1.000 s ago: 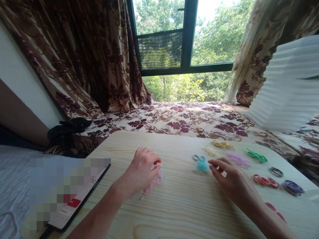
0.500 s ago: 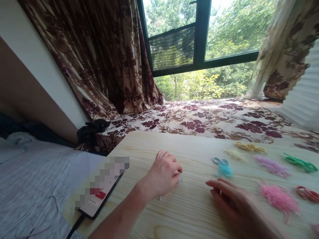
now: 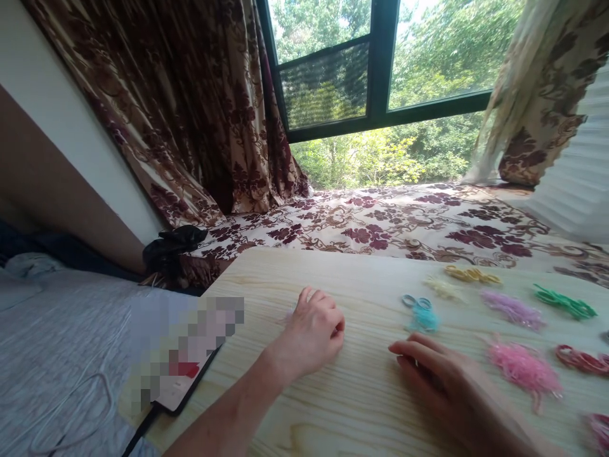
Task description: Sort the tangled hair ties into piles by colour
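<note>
My left hand (image 3: 314, 333) is over the wooden table, palm down with its fingers curled in. Whatever lies under its fingers is hidden. A faint pale bit (image 3: 288, 315) shows on the tabletop just left of the knuckles. My right hand (image 3: 440, 377) rests on the table at the right, fingers stretched forward, with nothing visible in it. Just beyond its fingertips lie a small pile of turquoise elastic bands (image 3: 423, 318) and two grey-blue hair ties (image 3: 416, 302). To its right is a pink pile of bands (image 3: 523, 365).
Farther right lie yellow hair ties (image 3: 472, 274), cream bands (image 3: 443, 288), lilac bands (image 3: 511, 310), green ties (image 3: 565, 301) and red ties (image 3: 583, 360). A phone (image 3: 183, 381) with a cable is at the table's left edge. Beyond the table (image 3: 361, 273) is a floral-covered ledge (image 3: 371, 235) below a window.
The whitish bit under the right side of my left hand no longer shows; a pale bit now appears at its left. The right hand stays nearly still. The view has shifted slightly.
</note>
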